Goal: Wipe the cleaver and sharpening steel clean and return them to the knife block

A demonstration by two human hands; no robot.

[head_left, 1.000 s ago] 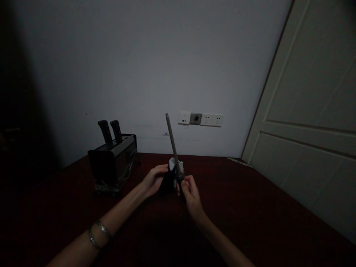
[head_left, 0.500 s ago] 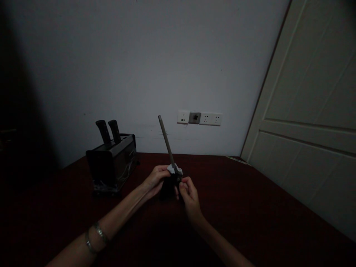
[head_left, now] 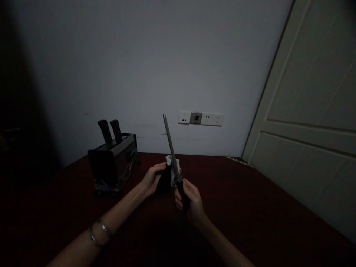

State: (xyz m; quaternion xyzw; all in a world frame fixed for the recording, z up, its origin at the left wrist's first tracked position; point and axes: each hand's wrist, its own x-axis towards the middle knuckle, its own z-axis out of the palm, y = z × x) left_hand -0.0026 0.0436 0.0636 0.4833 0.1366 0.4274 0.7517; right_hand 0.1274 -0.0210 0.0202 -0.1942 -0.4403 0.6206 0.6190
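Note:
My right hand [head_left: 191, 200] is wrapped round the black handle of a sharpening steel [head_left: 170, 142]. Its long grey rod points up and tilts a little left. Beside it my left hand [head_left: 152, 178] grips a cloth [head_left: 164, 180], which looks black with a white side. The white part lies behind the lower end of the rod; whether it touches the rod I cannot tell. Both hands are held over the dark red table.
A black and silver knife block [head_left: 112, 163] with two black-handled knives [head_left: 104, 131] stands on the dark red table [head_left: 236, 200] at left. Behind are a wall with a row of sockets [head_left: 200, 118] and, at right, a pale panelled door [head_left: 308, 111].
The right hand has gone from pinching near the rod's base to a full hold on the handle. The cloth now spreads open behind the rod, and the rod has shifted slightly right.

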